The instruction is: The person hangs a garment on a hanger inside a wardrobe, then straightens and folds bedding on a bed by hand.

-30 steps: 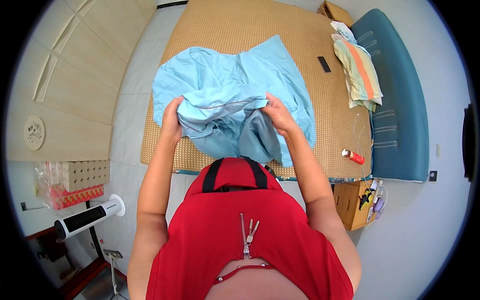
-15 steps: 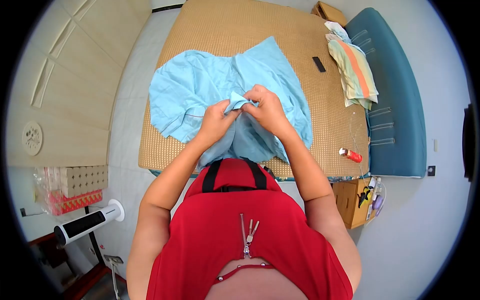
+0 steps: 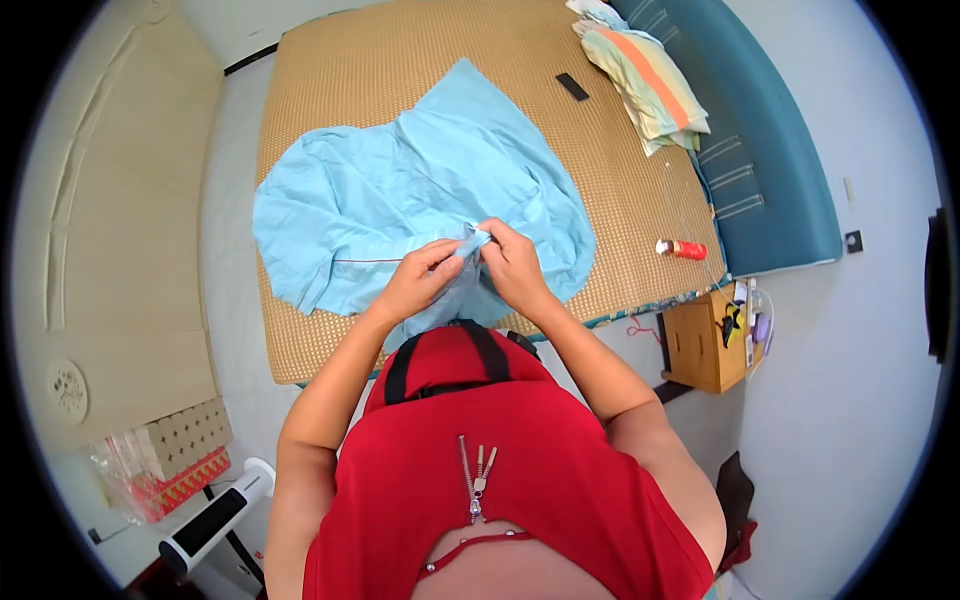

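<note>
A large light blue cloth (image 3: pixel 400 180) with a thin dark red line on its left part lies rumpled over the bed. Its near edge is gathered up in front of my body. My left hand (image 3: pixel 418 280) pinches the raised edge from the left. Opposite it, my right hand (image 3: pixel 513 268) grips the same bunched edge, fingertips close to the left ones. The fold between the fingers is partly hidden. I cannot tell whether the cloth is a garment or a cover.
The bed has a woven tan mat (image 3: pixel 330 70). A striped pillow (image 3: pixel 645 85) rests by the blue headboard (image 3: pixel 765 130), with a black phone-like slab (image 3: pixel 572 87) and a red bottle (image 3: pixel 683 249) nearby. A wooden nightstand (image 3: pixel 690 345) stands right; a white fan (image 3: pixel 215 515) is lower left.
The view has turned and shifted, so the bed appears further left. Both hands still hold the cloth's edge, with the raised fold now smaller and lower between them.
</note>
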The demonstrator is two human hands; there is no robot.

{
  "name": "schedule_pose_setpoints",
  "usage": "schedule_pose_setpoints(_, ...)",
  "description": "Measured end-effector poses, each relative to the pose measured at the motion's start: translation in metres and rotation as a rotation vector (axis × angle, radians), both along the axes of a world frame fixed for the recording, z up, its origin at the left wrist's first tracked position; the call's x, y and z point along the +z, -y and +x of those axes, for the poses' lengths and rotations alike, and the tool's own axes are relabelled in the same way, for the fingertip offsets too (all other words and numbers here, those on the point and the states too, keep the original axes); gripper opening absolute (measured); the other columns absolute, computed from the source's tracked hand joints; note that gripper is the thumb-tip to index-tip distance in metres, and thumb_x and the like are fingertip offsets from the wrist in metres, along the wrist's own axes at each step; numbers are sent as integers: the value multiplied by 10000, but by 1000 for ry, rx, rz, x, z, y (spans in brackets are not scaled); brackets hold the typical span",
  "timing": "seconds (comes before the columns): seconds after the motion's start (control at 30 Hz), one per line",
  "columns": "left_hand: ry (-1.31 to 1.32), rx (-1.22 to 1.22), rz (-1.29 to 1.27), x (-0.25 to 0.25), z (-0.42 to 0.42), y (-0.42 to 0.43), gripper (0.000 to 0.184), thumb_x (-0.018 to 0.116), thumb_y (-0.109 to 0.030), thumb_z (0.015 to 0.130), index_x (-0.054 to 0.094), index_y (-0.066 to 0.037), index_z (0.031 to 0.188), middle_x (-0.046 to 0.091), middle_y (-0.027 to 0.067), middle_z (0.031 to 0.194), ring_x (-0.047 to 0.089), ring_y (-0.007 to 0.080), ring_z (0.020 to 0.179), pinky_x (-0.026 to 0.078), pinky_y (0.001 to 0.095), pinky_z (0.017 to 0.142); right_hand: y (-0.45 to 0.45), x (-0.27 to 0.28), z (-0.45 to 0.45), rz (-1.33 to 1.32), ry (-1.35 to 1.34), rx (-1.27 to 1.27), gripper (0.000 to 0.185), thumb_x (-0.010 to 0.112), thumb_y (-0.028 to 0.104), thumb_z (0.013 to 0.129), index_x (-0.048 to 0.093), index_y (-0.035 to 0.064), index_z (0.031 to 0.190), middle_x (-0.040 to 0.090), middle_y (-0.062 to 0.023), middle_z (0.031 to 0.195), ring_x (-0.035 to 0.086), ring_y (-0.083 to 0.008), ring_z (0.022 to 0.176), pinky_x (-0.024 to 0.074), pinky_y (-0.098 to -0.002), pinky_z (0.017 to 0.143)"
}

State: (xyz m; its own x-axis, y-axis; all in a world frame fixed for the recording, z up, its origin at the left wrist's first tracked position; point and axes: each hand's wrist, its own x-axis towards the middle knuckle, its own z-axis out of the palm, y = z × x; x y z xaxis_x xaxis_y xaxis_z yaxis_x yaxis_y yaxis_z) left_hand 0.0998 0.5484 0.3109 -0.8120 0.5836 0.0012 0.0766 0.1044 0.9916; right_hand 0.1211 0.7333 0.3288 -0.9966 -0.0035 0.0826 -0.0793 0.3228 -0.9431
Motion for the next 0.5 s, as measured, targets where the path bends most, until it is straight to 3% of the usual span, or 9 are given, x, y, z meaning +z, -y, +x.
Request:
schedule_pose_setpoints(0.1,151,-13,163,-4,1,-21,313,452,-207,975,619,21,1109,594,109,1123,538,187,1054,408,305,927,-15,-10,14,-142,-4,-47,161,538,138,875,586,-13,900,594,-152,744,571,-291,679,439,-344,630)
schedule_pose_setpoints(0.23,52,-138,98,-23,-4,-42,254,521,-154,934,619,2,1108,601,114,1122,551,222,1072,410,314,934,-30,-12,30,71,-120,-163,143,612,139,840,567,2,835,564,-123,705,548,-249,652,431,-324,620)
schedule_pose_setpoints(0.37,-318,77,-85,-26,-1,-61,268,633,-88,793,630,-22,1053,601,130,1090,576,295,1001,455,351,882,-33,-10,50,151,53,-299,190,672,100,767,499,23,745,539,-110,690,535,-225,646,430,-315,619)
schedule_pose_setpoints(0.43,-476,51,-149,-41,-4,-59,285,642,-94,784,635,-38,1063,615,129,1075,582,292,993,456,355,875,-36,1,62,180,137,-325,195,660,72,749,472,28,731,527,-98,681,538,-206,650,430,-309,621)
schedule_pose_setpoints(0.5,-567,-46,-242,-68,-7,-47,275,645,-112,778,648,-50,1046,635,126,1030,594,294,962,463,363,855,-37,7,78,157,20,-311,141,624,30,739,486,30,763,524,-83,693,540,-186,668,433,-299,638)
